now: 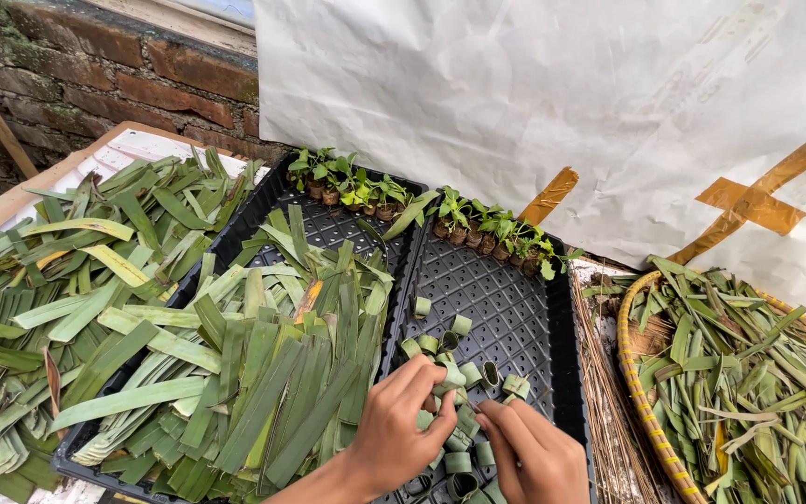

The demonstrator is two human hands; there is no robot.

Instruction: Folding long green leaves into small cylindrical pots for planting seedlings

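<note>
At six o'clock of the view, the left hand (401,431) and the right hand (532,455) met over a heap of small leaf rings (459,411). The left hand's fingers (436,387) were curled down onto the rings and pinched one between thumb and fingertips. The right hand's fingers (496,420) were bent and pressed among the rings, touching them, though whether they clasped one could not be told.

The rings lay loose on the near part of the right black tray (515,308), a few scattered toward twelve o'clock. At that tray's far edge stood a row of small seedlings (487,229) in rolled leaf pots. At nine o'clock of the hands, a second black tray (328,224) held a thick pile of long cut leaf strips (263,373), with more seedlings at its far rim. Farther toward nine o'clock more leaf strips covered a board. At three o'clock sat a woven basket (629,373) full of leaf trimmings, beside a bundle of dry sticks (608,420).
</note>
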